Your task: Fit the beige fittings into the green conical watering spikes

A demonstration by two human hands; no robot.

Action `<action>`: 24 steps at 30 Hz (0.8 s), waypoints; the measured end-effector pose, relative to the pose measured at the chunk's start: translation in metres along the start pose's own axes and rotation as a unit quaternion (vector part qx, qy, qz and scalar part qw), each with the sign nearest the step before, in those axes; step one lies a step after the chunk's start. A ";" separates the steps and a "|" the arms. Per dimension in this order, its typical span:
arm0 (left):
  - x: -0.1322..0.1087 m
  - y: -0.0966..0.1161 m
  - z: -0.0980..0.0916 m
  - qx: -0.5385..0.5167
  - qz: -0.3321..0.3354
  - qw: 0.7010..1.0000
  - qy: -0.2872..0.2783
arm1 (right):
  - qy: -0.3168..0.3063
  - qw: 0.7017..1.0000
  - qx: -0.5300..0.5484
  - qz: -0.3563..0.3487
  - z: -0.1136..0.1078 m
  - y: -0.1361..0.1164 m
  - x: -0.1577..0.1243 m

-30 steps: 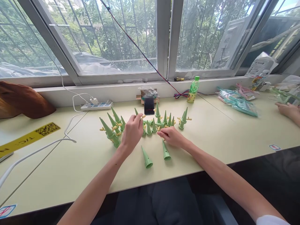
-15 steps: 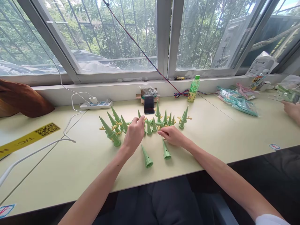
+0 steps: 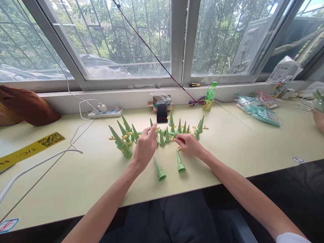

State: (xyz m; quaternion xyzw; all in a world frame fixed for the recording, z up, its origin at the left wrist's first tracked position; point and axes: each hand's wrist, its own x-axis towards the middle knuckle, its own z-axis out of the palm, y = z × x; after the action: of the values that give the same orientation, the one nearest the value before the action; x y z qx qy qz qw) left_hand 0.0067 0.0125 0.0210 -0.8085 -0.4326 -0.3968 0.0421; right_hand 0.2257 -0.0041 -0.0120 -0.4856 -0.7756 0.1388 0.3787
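My left hand (image 3: 146,145) is over the left part of a group of green plastic spikes, its fingers curled together. Whatever is in its fingertips is hidden behind the hand. My right hand (image 3: 189,144) is closed in a pinch at the group's right side; what it pinches is too small to make out. Just under it shows a small yellow valve piece (image 3: 180,148); whether the hand touches it I cannot tell. Two green hollow spikes, a left one (image 3: 160,171) and a right one (image 3: 180,164), lie closest to me. Between my hands a short green spike (image 3: 162,139) stands upright.
Taller spikes with yellow valves (image 3: 120,143) stand at the left, and another (image 3: 199,127) at the right. Behind are a phone (image 3: 162,114), a green bottle (image 3: 210,96), a power strip (image 3: 106,113) and bagged items (image 3: 264,113). Another person's hand (image 3: 319,118) is at the far right.
My right hand has shifted slightly right, and the yellow valve piece below it shows more plainly. My left hand stays nearly in place. The other person's hand has moved right.
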 end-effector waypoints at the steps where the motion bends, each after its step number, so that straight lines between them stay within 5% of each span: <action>1: -0.001 0.002 -0.002 -0.001 0.003 1.000 0.008 | -0.002 1.000 -0.005 0.001 -0.001 0.000 0.000; 7: -0.021 0.013 -0.020 0.036 -0.005 0.998 0.048 | -0.048 0.995 -0.090 0.001 -0.005 0.002 -0.001; 12: -0.042 0.016 -0.027 -0.081 -0.026 0.970 -0.227 | -0.088 0.986 -0.143 0.008 -0.006 -0.001 -0.002; 14: -0.047 0.017 -0.027 -0.090 -0.038 0.952 -0.289 | -0.099 0.983 -0.154 0.007 -0.006 -0.001 -0.002; 19: -0.049 0.024 -0.025 -0.083 -0.055 0.933 -0.347 | -0.112 0.978 -0.175 0.002 -0.005 0.001 -0.003; 24: -0.042 0.023 -0.018 -0.073 -0.001 0.931 -0.359 | -0.118 0.977 -0.178 0.007 -0.005 0.001 -0.004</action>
State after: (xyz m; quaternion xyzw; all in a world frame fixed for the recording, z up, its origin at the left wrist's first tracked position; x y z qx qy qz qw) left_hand -0.0004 -0.0375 0.0116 -0.8972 -0.3896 -0.1110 -0.1756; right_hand 0.2304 -0.0077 -0.0107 -0.5307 -0.8237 0.0578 0.1912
